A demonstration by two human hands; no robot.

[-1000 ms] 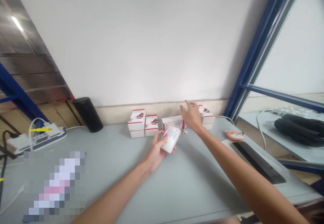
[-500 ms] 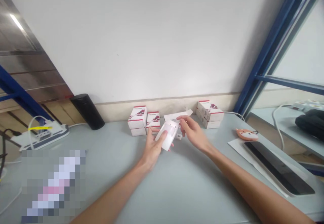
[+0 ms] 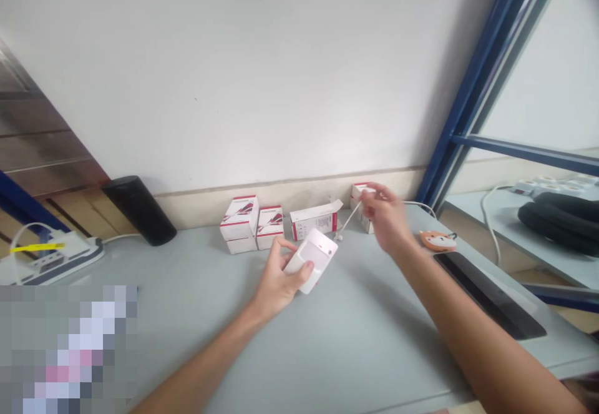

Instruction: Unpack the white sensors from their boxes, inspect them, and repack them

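My left hand point(image 3: 278, 276) is wrapped round a white motion detector point(image 3: 319, 248), a rounded casing with a paler window and a small dark spot near its top corner. The thumb presses on its front and the other fingers are behind it. To the right, my right hand point(image 3: 386, 217) is raised and closed in a pinch on a thin white cord point(image 3: 350, 217). The cord slants down to a small white piece near the table; whether it is joined to it I cannot tell. Behind the detector lies an opened white and red carton point(image 3: 313, 221).
Small white and red boxes point(image 3: 239, 217) stand at the wall, with another stack point(image 3: 362, 214) behind my right hand. A black cylinder point(image 3: 140, 209) and a power strip point(image 3: 70, 255) are at left. An orange and white pouch point(image 3: 437, 240) and a dark flat device point(image 3: 489, 295) lie at right.
My right hand has moved away from the detector, up and to the right, and a white cord now shows below its fingers. The view has shifted; my left hand keeps its hold.
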